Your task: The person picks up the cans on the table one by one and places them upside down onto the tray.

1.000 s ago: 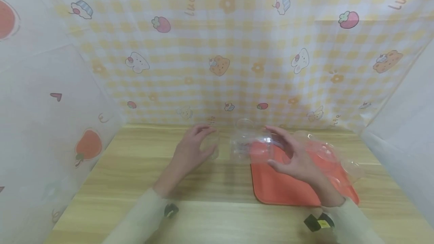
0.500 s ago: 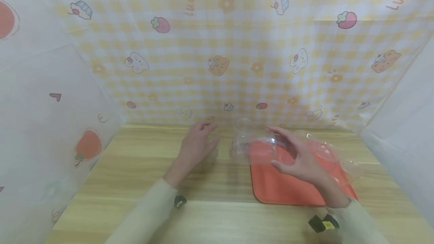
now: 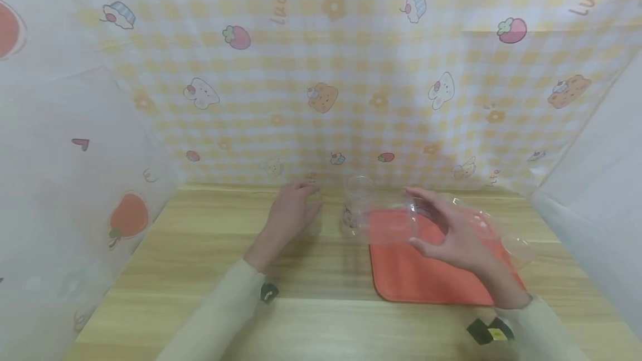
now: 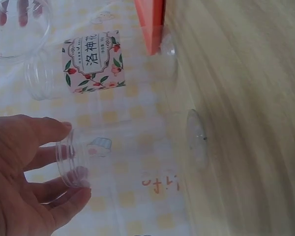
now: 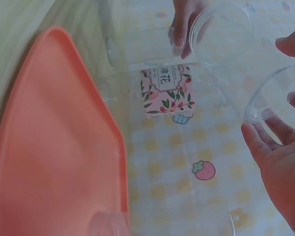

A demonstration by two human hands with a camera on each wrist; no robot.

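Note:
My left hand [image 3: 287, 213] holds a clear plastic jar [image 4: 132, 142] at its threaded neck. That jar stands upright on the table. My right hand [image 3: 451, 241] grips the bottom end of another clear jar [image 3: 390, 220], held on its side above the tray's left part with its mouth toward the left. The right wrist view shows this mouth [image 5: 221, 34] and the fingers around the base. Between the hands stands a clear jar with a pink floral label [image 4: 93, 64], upright and uncapped. In the head view, the left-hand jar is partly covered by the fingers.
An orange tray [image 3: 426, 283] lies on the wooden table [image 3: 321, 327] at the right. Several clear jars [image 3: 519, 247] are on and around it, hard to separate. Behind the table hangs a yellow checked cloth [image 3: 321, 60]; white walls [image 3: 45, 227] close the sides.
My right hand has moved a little to the right with its jar, away from the labelled jar. My left forearm has shifted slightly right while the hand stays at its jar.

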